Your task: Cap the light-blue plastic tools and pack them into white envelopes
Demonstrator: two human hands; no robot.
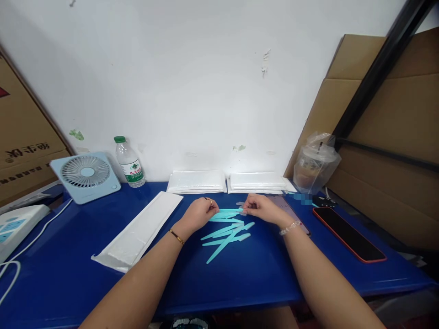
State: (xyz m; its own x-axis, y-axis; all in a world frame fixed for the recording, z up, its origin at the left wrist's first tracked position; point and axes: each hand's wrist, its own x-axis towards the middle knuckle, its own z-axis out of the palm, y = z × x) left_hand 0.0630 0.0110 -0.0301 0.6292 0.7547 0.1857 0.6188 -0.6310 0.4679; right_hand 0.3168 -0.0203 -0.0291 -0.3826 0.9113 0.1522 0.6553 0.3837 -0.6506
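A slim turquoise eyebrow razor (230, 210) spans the gap between my two hands. My left hand (200, 214) is closed, its thumb and fingers pinching the left end. At the other end, the fingertips of my right hand (259, 208) are pinched together on the razor's tip. Small transparent pieces (239, 204), too small to name for sure, lie beside the right fingertips. Just below the hands, several more turquoise razors (224, 240) lie in a loose, crossing pile on the blue table (240, 283).
A long white padded pouch (137, 233) lies left. White packets (197, 181) are stacked along the wall. A fan (87, 172), water bottle (129, 162) and power strip (20, 228) stand left. Right are a bagged drink cup (313, 164), an orange-edged phone (350, 235) and a flat device (290, 210).
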